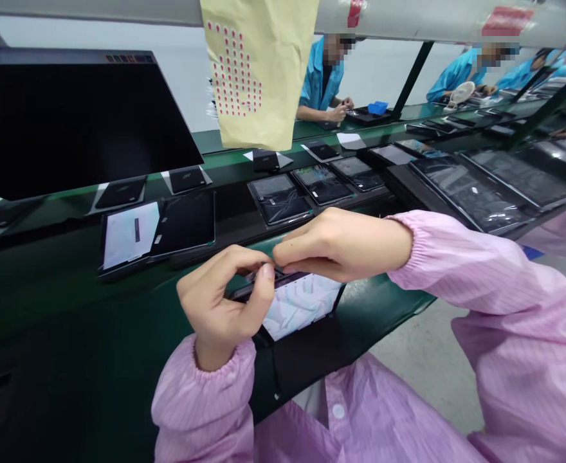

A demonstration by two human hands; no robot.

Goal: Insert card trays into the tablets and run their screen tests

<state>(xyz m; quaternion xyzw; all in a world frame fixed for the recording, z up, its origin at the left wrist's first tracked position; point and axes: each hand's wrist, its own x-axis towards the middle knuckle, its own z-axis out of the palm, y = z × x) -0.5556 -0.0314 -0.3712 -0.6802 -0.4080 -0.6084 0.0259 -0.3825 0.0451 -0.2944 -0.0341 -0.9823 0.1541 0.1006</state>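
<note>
A tablet (307,302) with a lit, pale screen is in front of me at the bench edge, its top edge under my hands. My left hand (225,289) is closed in a pinch at the tablet's upper left corner. Something small and dark shows between its thumb and fingers, too little to name. My right hand (341,244) reaches in from the right, with its fingers pressed together at the top edge, close to the left fingertips. Whatever the right fingertips hold, if anything, is hidden.
Behind the hands lie a lit tablet (131,235), a dark tablet (186,218) and several film-covered tablets (280,198). A large black monitor (71,122) stands at left. A yellow paper (258,71) hangs from the rail. Across the line, people in blue (324,83) work.
</note>
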